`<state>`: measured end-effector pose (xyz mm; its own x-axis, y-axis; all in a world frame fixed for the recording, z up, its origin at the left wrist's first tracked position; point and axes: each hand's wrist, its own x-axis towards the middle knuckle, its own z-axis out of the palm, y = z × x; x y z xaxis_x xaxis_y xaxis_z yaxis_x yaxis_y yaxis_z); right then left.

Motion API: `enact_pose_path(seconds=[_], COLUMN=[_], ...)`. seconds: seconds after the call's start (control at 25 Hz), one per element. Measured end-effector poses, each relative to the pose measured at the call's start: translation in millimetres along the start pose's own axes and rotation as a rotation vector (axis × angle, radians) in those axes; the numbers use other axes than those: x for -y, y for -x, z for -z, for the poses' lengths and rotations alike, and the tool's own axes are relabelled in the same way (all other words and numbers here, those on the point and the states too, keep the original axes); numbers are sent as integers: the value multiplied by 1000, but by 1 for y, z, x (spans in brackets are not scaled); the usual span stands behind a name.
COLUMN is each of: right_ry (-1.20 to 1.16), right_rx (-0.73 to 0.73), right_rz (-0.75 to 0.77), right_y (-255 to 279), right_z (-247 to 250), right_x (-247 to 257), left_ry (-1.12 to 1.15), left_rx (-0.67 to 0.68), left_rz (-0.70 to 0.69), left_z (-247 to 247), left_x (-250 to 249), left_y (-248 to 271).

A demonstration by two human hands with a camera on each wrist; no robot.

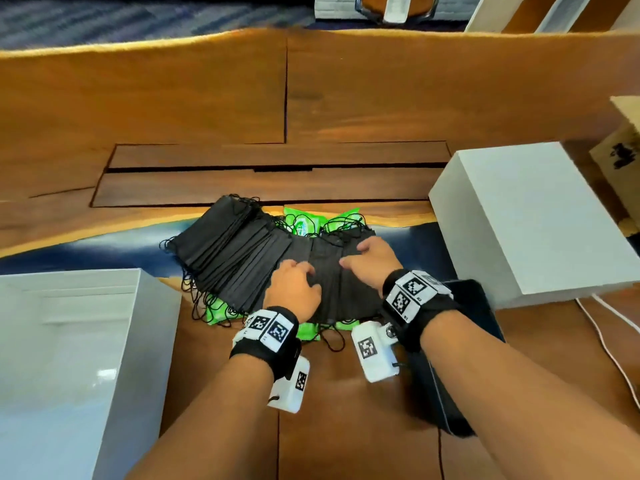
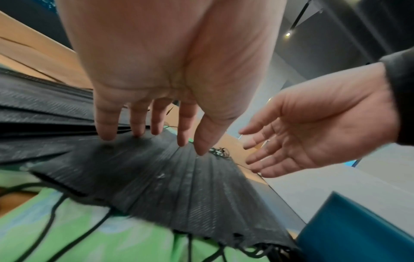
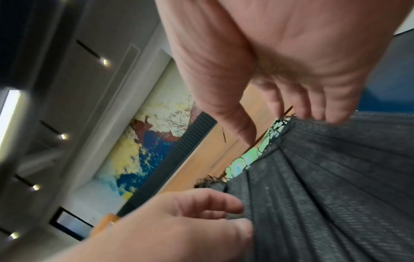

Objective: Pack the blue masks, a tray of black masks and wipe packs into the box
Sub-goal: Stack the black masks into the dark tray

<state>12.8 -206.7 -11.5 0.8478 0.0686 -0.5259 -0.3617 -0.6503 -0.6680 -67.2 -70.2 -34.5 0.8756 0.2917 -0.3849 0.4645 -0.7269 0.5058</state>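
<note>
Head view: wooden table (image 1: 207, 98) fills the frame, with a dark blue band running across it under the pile. Big white box (image 1: 62, 358) sits at the near left, glossy inside showing. White lid or second box (image 1: 530, 220) lies on the right, a little farther back, closed face up. Cardboard box (image 1: 623, 143) is at the far right edge, cut off. Black tray (image 1: 460, 358) lies at the near right, mostly hidden under the right forearm. Black masks (image 1: 235, 251) are fanned out in a long spread across the table centre, ear loops tangled around the edges. Green wipe packs (image 1: 301, 220) lie under that spread, poking out at the far side and at the near side (image 1: 218, 311). White cable (image 1: 609, 341) trails along the near right. Left hand (image 1: 294, 289) rests palm down on the near middle of the masks, fingers straight and a bit apart, tips touching the fabric in the left wrist view (image 2: 107, 131), nothing gripped. Right hand (image 1: 374, 261) lies just right of it on the same masks, fingers relaxed and slightly bent, tips on the fabric in the right wrist view (image 3: 331, 113), nothing gripped either. Both hands are close together but not touching. Blue masks cannot be made out for sure; a blue shape (image 2: 358, 228) at the near right of the left wrist view is too blurred to tell.
</note>
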Motion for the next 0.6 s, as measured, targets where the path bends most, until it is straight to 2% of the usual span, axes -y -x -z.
enact_pose_path(seconds=[0.12, 0.28, 0.4, 0.6], right_ry=[176, 271, 279, 142], right_rx=[-123, -169, -190, -128], right_rz=[-114, -262, -244, -171], right_y=[-30, -48, -52, -48], right_z=[-12, -15, -11, -5], right_x=[-6, -11, -14, -15], left_ry=[-6, -77, -65, 192], left_rx=[27, -28, -61, -74], left_rz=[85, 138, 131, 148], left_z=[-3, -6, -5, -2], left_x=[15, 15, 13, 15], left_y=[-9, -18, -21, -23])
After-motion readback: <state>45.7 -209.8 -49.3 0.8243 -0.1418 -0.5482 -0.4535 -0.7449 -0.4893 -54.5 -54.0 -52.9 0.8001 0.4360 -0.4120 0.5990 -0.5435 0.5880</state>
